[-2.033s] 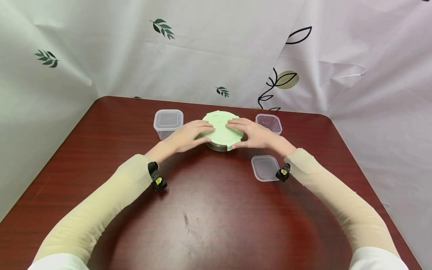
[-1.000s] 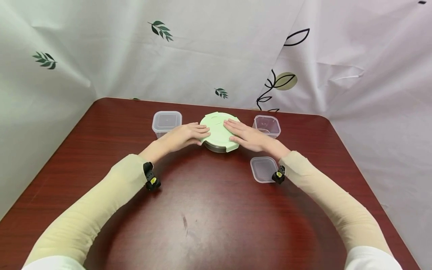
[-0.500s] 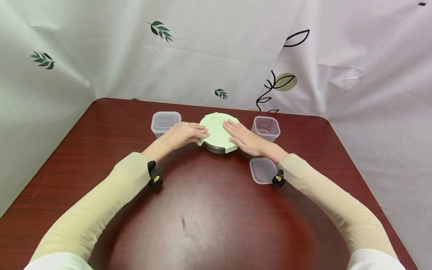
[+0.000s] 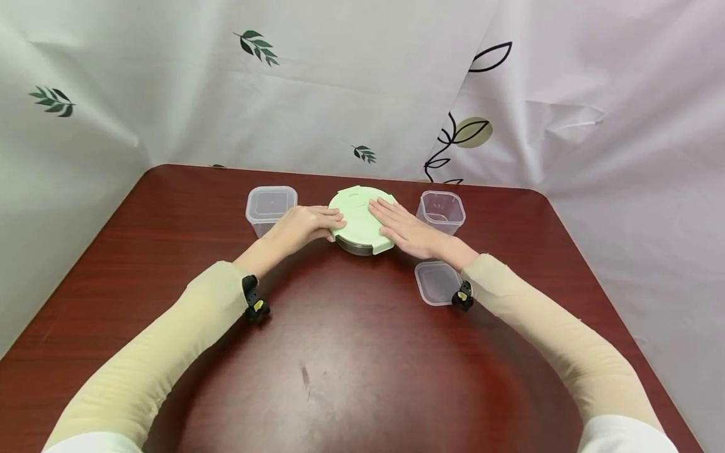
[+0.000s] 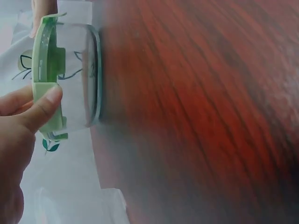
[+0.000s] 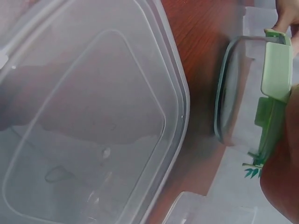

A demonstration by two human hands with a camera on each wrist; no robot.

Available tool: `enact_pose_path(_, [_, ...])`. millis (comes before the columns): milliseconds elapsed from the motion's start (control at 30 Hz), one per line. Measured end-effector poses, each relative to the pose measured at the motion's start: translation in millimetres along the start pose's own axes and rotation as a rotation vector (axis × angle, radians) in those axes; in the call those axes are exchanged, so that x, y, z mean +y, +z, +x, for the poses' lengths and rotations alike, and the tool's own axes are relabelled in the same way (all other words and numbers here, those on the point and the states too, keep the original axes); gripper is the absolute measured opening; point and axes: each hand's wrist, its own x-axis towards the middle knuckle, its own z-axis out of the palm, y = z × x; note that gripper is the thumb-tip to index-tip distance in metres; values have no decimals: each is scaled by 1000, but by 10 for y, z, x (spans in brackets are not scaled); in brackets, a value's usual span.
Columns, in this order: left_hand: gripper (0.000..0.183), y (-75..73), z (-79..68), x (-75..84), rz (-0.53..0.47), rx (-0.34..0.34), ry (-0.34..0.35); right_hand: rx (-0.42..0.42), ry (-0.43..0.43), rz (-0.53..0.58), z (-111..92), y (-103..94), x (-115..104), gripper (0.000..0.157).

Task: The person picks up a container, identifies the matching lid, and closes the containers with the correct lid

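A round clear glass food container with a pale green snap-on lid stands near the back of the table. My left hand pinches the lid's left edge. In the left wrist view its thumb lies on a green latch, with the fingers over the lid's top. My right hand rests on the lid's right side, fingers straight and flat. Another latch shows beside it in the right wrist view, hanging down by the glass. The right palm hides part of that side.
A lidded clear plastic box stands left of the container. An uncovered clear plastic box stands on the right. A loose clear lid lies in front of it, beside the right wrist. Patterned cloth hangs behind the table.
My right thumb has left the lid's front edge, and that hand now lies flat on top. The front right latch flap has gone down. My left thumb has moved to the lid's left edge.
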Motion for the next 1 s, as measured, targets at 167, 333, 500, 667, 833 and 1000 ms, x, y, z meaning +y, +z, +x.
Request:
enact_pose_path(167, [39,-87,57,59,0,-74,-41,-1,0,-16,18,-25,-25,55])
enact_pose_path(333, [39,-172,115,77,13,-143,-96,-13,5,-56,101,-72,-54,55])
enact_pose_path(500, [31,-205,128,47,49,-166,-119,-26,13,-106,206,-135,-98,54])
enact_pose_path(667, [35,-218,157,136,52,-164,-255,-34,16,-178,273,-161,-136,54])
enact_pose_path(833, [28,-184,227,382,98,-185,-437,-8,14,-158,280,-160,-124,56])
enact_pose_path(1000, [21,-97,283,617,190,-138,-460,54,11,-97,237,-165,-126,56])
